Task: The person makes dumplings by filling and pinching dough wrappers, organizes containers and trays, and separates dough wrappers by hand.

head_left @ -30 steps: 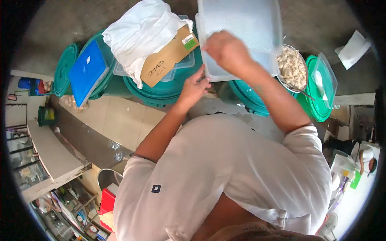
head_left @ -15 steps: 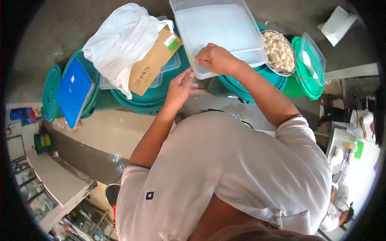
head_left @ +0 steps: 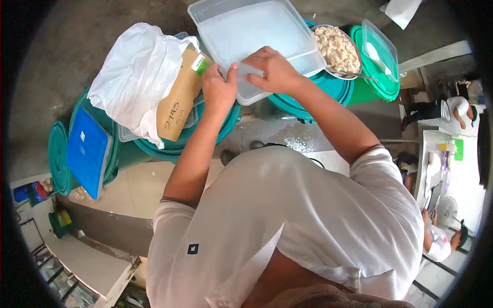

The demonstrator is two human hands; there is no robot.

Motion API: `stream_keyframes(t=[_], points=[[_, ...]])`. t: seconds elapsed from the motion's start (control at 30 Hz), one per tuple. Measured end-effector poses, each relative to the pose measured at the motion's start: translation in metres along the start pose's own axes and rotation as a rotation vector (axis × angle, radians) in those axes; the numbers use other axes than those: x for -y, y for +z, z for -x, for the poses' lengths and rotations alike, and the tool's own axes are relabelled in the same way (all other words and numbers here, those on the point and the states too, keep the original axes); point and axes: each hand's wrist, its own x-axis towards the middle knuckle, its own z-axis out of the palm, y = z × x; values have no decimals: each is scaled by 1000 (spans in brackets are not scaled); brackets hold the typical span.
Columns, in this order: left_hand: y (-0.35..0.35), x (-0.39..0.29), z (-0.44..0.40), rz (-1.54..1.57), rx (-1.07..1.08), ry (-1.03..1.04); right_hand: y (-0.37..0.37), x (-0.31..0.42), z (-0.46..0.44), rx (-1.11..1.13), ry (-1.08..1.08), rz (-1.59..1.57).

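A large clear plastic container (head_left: 246, 31) with a whitish inside lies tilted in front of me, its near corner between my hands. My left hand (head_left: 220, 88) is at the container's left edge, close to the brown cardboard piece (head_left: 177, 105); its thumb stands apart from the fingers and I see nothing held. My right hand (head_left: 277, 72) is over the container's near part, thumb and forefinger spread, also with nothing visible in it. Whether either hand touches the plastic I cannot tell. The cardboard, with handwriting and a green-white label, lies partly under a white plastic bag (head_left: 136, 72).
Green lidded tubs (head_left: 313, 100) stand in a row beneath these things. A bowl of pale chopped food (head_left: 336, 49) with a metal utensil is at right, beside a green lid (head_left: 377, 61). A blue lid (head_left: 88, 149) leans at left. Other people (head_left: 454, 110) work far right.
My left hand has risen and its fingers have turned upward. The right hand's closed fingers have spread apart. The view has shifted, so the container and bowl sit further left.
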Motion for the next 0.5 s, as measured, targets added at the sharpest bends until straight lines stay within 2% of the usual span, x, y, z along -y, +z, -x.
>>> stream_keyframes(t=[0.1,0.2,0.33,0.4,0.47,0.5], points=[[3,2,3,41,-60,-8,-10,1,13,-204,174,153],[5,-3,8,24,-38,-25,-23,4,34,-239,247,129],[-2,-15,16,-5,-74,-33,-29,-3,64,-284,241,58],[-4,-27,19,-212,-172,154,-33,-6,82,-313,275,37],[3,-45,27,-277,-298,237,-41,-14,104,-306,212,-94],[10,-61,31,-272,-287,251,-48,-17,117,-317,224,-87]])
